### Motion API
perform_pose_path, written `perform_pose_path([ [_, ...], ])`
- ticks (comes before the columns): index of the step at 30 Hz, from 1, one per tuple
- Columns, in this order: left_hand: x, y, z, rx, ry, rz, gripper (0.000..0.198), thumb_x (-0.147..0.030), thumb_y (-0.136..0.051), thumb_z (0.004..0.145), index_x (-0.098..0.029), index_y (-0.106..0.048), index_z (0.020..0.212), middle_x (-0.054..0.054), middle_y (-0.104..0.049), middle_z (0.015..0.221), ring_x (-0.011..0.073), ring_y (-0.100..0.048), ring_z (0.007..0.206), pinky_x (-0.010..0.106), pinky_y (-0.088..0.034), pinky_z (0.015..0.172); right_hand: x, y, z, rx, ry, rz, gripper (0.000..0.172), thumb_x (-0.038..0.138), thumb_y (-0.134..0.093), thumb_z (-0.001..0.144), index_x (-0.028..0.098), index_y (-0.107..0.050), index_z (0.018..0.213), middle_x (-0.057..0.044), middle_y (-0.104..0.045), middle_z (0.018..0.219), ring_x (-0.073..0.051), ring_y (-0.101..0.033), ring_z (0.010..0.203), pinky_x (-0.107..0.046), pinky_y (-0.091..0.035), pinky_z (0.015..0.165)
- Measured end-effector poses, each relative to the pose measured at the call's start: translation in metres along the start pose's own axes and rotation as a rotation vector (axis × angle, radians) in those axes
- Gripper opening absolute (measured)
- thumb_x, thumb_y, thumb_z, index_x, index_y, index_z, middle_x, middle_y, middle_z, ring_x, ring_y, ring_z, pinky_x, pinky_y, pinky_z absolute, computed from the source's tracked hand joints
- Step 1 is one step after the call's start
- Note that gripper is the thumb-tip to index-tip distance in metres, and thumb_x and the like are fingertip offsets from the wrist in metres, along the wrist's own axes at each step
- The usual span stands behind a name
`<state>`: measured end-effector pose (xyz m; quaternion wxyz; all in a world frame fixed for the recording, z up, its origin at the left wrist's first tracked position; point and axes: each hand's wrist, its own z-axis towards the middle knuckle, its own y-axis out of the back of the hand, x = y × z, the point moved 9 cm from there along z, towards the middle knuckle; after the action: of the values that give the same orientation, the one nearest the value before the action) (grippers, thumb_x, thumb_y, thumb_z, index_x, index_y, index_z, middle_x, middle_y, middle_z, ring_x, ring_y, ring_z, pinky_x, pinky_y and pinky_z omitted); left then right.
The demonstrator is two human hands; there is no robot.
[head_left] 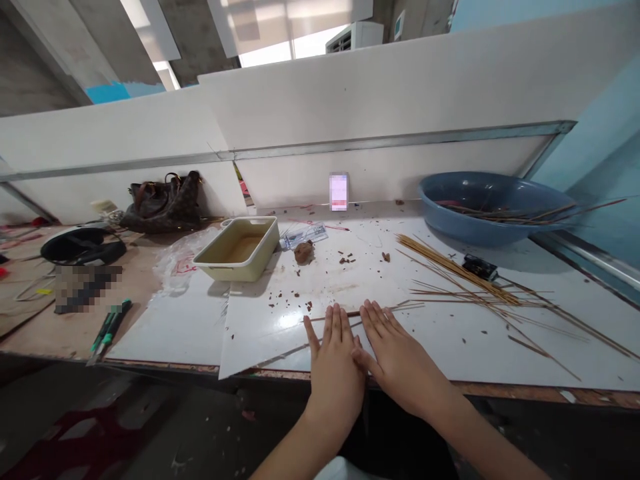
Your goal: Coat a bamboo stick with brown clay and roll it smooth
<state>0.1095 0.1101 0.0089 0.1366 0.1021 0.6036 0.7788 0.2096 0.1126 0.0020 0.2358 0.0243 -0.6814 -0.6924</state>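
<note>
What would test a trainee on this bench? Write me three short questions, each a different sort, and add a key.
1. True or false: the blue basin stands to the right of the cream tub.
2. Which lies nearer the cream tub: A) the brown lump, or B) the bundle of sticks?
3. What lies beneath the fingers of the left hand and right hand?

Key: 1 true; 2 A; 3 a thin brown stick.

head camera: 1 view, worn on the person's head
table (143,277): seen from above its near edge, looking forward and down
left hand (336,357) and right hand (400,350): nearest the lens, at lower centre
white partition (380,93): faced across the table, farther off
bag (167,207) and blue basin (463,223): taken in at left and right
</note>
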Motion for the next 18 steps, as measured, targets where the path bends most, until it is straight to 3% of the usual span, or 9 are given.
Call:
perform_pose_path([
  [5, 0.007, -0.003, 0.035, 0.101, 0.079, -0.029, 0.056, -0.032, -0.030, 0.114, -0.012, -0.044, 0.165, 0.015, -0.039, 0.172, 0.0293, -0.031, 0.164, 0.067, -0.008, 0.135, -0.006, 0.010, 0.031, 0.019, -0.049, 0.001, 0.094, 0.070, -0.018, 0.110, -0.004, -0.033, 0.166, -0.025, -0.026, 0.174, -0.032, -0.023, 0.166, -0.052, -0.020, 0.137],
  [7, 0.005, -0.004, 0.033, 0.111, 0.073, -0.033, 0.057, -0.032, -0.029, 0.114, -0.011, -0.042, 0.166, 0.015, -0.037, 0.173, 0.0288, -0.029, 0.165, 0.066, -0.010, 0.136, -0.006, 0.008, 0.029, 0.009, -0.044, -0.001, 0.095, 0.070, -0.018, 0.110, -0.005, -0.032, 0.166, -0.025, -0.025, 0.174, -0.032, -0.022, 0.166, -0.052, -0.020, 0.137],
  [13, 0.001, 0.001, -0.007, 0.016, 0.060, 0.000, 0.058, -0.035, -0.029, 0.114, -0.014, -0.040, 0.167, 0.011, -0.034, 0.175, 0.0287, -0.029, 0.165, 0.066, -0.006, 0.136, 0.000, -0.006, -0.009, -0.051, 0.016, 0.000, 0.089, 0.069, -0.027, 0.110, 0.004, -0.023, 0.171, -0.019, -0.021, 0.177, -0.031, -0.018, 0.167, -0.054, -0.028, 0.135],
  [18, 0.009, 0.002, 0.017, 0.068, 0.067, -0.021, 0.058, -0.035, -0.028, 0.114, -0.010, -0.042, 0.165, 0.014, -0.037, 0.173, 0.0308, -0.026, 0.166, 0.070, -0.007, 0.135, -0.005, 0.004, 0.014, -0.010, -0.015, -0.003, 0.092, 0.069, -0.023, 0.110, -0.002, -0.030, 0.168, -0.024, -0.025, 0.174, -0.032, -0.023, 0.166, -0.054, -0.024, 0.136],
])
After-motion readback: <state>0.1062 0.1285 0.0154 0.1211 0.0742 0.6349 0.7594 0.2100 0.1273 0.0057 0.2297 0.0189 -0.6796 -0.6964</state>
